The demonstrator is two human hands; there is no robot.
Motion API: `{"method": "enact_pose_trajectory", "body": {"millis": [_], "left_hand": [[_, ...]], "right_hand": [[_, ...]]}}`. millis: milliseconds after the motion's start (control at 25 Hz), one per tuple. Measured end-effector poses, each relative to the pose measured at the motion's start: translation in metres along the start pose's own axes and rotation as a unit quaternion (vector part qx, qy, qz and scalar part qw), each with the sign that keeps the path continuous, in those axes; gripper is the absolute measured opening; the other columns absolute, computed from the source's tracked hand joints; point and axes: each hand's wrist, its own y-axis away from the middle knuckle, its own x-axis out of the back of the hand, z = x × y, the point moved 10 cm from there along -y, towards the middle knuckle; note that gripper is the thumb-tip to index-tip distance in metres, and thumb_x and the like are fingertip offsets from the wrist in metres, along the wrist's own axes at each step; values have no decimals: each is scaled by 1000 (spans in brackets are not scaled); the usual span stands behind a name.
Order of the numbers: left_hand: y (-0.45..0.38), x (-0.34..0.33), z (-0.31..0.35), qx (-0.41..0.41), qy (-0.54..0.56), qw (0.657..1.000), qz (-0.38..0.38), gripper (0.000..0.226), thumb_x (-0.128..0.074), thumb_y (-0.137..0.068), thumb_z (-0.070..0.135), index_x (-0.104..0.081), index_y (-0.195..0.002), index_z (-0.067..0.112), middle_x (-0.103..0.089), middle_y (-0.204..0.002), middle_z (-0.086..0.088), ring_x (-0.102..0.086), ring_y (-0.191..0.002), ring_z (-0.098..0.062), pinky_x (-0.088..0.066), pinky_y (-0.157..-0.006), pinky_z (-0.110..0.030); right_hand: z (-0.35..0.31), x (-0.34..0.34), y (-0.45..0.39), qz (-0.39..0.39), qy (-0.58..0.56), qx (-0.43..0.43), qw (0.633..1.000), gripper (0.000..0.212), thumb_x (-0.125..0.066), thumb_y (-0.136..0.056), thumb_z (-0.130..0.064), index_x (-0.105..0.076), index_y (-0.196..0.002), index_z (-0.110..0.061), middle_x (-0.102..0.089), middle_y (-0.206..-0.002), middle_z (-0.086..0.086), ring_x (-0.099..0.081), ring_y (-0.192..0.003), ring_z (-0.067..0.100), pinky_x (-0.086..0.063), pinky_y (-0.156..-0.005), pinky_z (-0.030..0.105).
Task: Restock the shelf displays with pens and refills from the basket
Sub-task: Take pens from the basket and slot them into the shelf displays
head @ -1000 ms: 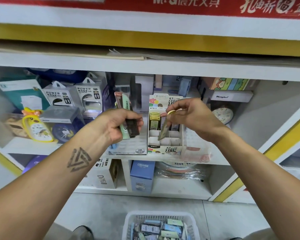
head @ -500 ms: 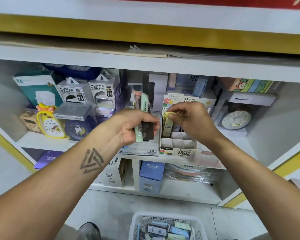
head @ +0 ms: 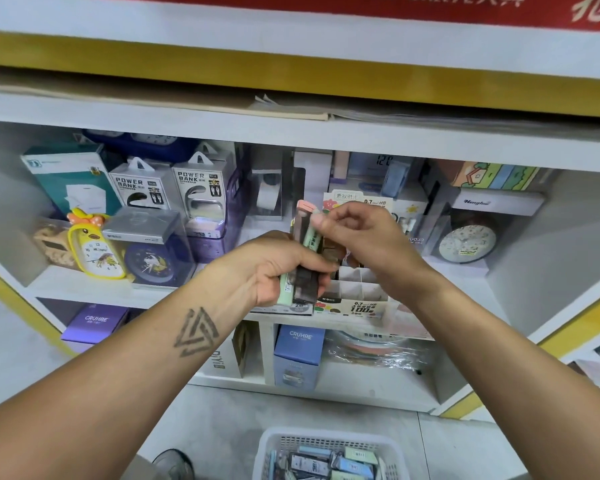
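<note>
**Both hands on a bundle of refill packs at the shelf**

A white shelf (head: 84, 289) with yellow trim carries clocks, power bank boxes and a divided cardboard display box (head: 355, 296). The left hand (head: 274, 268) curls its grip round the lower end of upright, slim plastic refill packs (head: 307, 237). Above it, the right hand (head: 364, 237) seems to pinch the top of one pale green pack. A white mesh basket (head: 329, 441) of packs sits on the floor below the grip.
</note>
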Motion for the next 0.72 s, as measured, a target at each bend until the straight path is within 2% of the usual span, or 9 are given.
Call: {"method": "enact_pose_trajectory", "body": {"millis": [120,240,320,400,440,520,600,720], "left_hand": [[1,-8,-2,2,20,1000,-21,19,-76,-73,-6,-68,-89,1,-66,-80,-18,-64,-58,-22,-56,-60,-35],[3,-14,0,6,69,996,-61,35,-76,-76,13,-65,-108,5,-63,-99,-19,-63,-66,-21,-56,-64,-34],[4,-12,3,2,105,992,-66,30,-69,-85,20,-64,-110,5,-66,-93,-18,-65,-68,-24,-56,-67,-37],[3,1,8,-9,117,992,-37,18,-63,-91,17,-64,-103,4,-69,-88,-19,-67,-68,-26,-56,-71,-40],[4,10,9,-10,114,993,-18,13,-62,-93,16,-64,-101,5,-70,-87,-19,-68,-67,-26,-56,-71,-39],[7,28,10,-3,124,992,18,7,-60,-94,14,-60,-99,8,-70,-85,-20,-68,-68,-26,-58,-65,-37],[11,46,11,4,147,988,43,3,-58,-96,13,-57,-97,10,-68,-84,-19,-66,-70,-26,-57,-63,-36],[18,74,18,-8,171,982,77,2,-56,-98,12,-56,-96,10,-68,-81,-18,-66,-67,-26,-56,-61,-35]], "right_hand": [[7,-3,1,6,-35,-46,998,27,-84,-79,-16,-62,-94,-8,-67,-70,7,-60,-57,16,-47,-52,27],[10,4,3,17,-88,-68,994,24,-79,-82,-6,-64,-101,-2,-64,-82,20,-63,-67,28,-54,-55,30],[7,2,4,1,-130,-63,990,22,-73,-87,-3,-66,-107,2,-66,-90,26,-63,-73,32,-56,-59,32],[5,-1,4,-12,-153,-59,986,26,-67,-91,-4,-67,-117,-2,-67,-101,29,-66,-81,32,-59,-70,37],[4,-2,4,-16,-157,-60,986,29,-66,-93,-4,-66,-122,-5,-67,-100,27,-67,-80,30,-60,-71,39],[5,-6,3,-24,-154,-61,986,36,-68,-92,-5,-60,-127,-7,-66,-87,18,-66,-67,27,-58,-62,35],[5,-10,3,-25,-120,-56,991,34,-74,-86,-7,-60,-117,-4,-71,-82,15,-63,-58,23,-53,-56,32],[3,-16,-1,-34,-37,-17,999,19,-80,-81,-8,-70,-95,1,-71,-83,16,-60,-62,18,-52,-60,28]]}}
